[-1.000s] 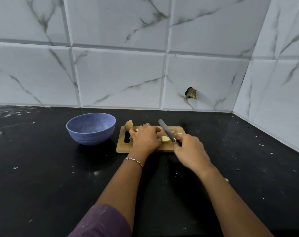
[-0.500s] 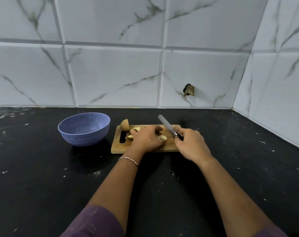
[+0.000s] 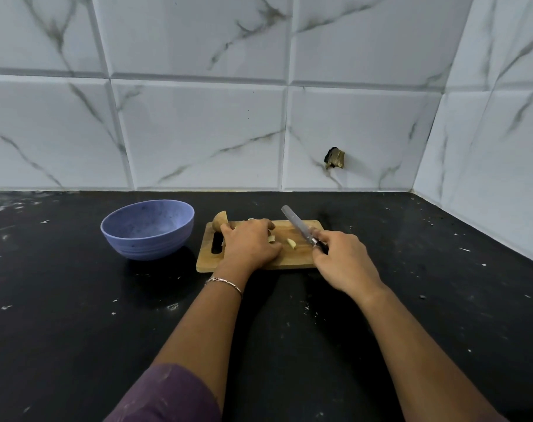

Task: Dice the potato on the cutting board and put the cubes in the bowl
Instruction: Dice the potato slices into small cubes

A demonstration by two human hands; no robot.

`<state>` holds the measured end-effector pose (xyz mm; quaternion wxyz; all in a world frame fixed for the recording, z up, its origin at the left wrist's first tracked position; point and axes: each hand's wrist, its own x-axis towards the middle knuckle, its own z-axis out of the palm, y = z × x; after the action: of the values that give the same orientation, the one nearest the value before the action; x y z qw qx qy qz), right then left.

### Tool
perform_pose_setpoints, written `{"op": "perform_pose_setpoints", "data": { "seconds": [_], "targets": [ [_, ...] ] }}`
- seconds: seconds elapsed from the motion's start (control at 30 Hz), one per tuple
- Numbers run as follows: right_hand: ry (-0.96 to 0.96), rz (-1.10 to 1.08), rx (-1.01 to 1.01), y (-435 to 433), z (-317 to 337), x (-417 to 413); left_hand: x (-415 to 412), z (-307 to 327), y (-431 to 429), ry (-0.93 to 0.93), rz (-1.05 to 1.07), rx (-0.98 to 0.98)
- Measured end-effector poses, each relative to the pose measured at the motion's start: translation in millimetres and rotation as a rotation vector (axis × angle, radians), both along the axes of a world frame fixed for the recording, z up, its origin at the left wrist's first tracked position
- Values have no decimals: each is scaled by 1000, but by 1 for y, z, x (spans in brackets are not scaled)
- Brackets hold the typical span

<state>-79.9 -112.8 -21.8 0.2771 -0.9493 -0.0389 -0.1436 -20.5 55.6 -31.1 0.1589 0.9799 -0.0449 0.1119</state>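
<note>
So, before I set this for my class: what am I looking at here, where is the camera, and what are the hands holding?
No machine: these are a person's two bare hands, filmed by a wide-angle camera worn on their head, looking forward and down. On the black counter stand a blue bowl, nothing visible inside, and a wooden cutting board. The right hand grips a knife by its handle, blade angled over the board. The left hand curls its fingers over a potato piece on the board. A loose slice lies between the hands; a bigger chunk sits at the board's far left corner.
</note>
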Motion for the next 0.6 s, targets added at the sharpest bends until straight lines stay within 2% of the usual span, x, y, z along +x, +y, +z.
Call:
{"op": "perform_pose_setpoints", "data": {
  "seconds": [0.27, 0.6],
  "targets": [
    [-35, -55, 20, -4, 2, -6, -5, -3, -17, -85, -190, 59],
    [-59, -22, -38, 9, 0, -21, 1, -12, -22, -185, -38, 51]
  ]
}}
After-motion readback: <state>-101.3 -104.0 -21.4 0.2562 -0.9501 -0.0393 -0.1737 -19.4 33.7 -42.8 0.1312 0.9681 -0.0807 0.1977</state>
